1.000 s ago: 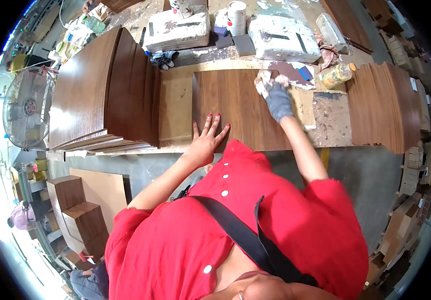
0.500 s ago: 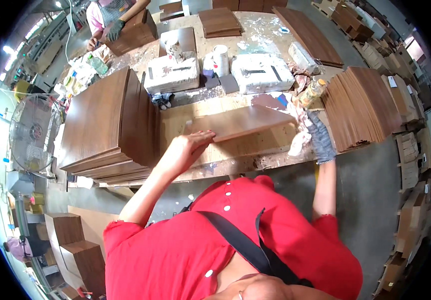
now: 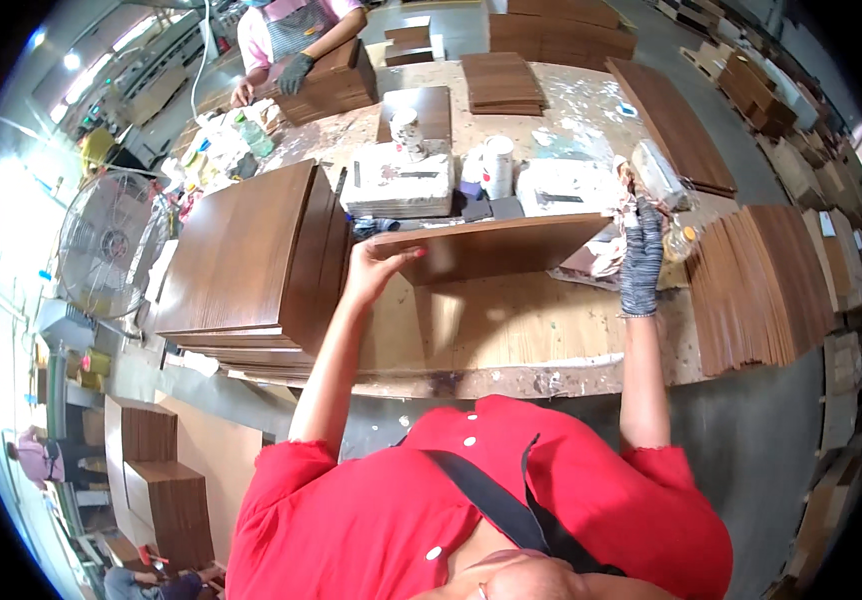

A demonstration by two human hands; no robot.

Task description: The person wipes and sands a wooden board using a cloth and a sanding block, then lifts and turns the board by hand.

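Note:
A brown wooden panel (image 3: 491, 252) is tilted up over the bench, its long edge raised. My bare left hand (image 3: 379, 268) grips its left end, thumb on the near face and fingers behind. At the panel's right end is my right hand (image 3: 641, 262) in a grey knitted glove, closed on a crumpled pale cloth (image 3: 607, 256). Part of that cloth shows between the glove and the panel; the fingertips are partly hidden against it. Just right of the glove lies a clear bottle (image 3: 681, 241) with a yellow cap.
Stacks of brown panels stand left (image 3: 236, 250) and right (image 3: 756, 290) on the workbench (image 3: 511, 335). White paint-spotted blocks (image 3: 398, 185) and a white can (image 3: 497, 165) sit beyond my panel. A co-worker (image 3: 301, 50) handles panels at the far left. A fan (image 3: 111, 242) stands left.
The panel has gone from lying nearly flat to tilted up, farther from me. Both hands have moved away from my body with it, and my left thumb now shows on its near face.

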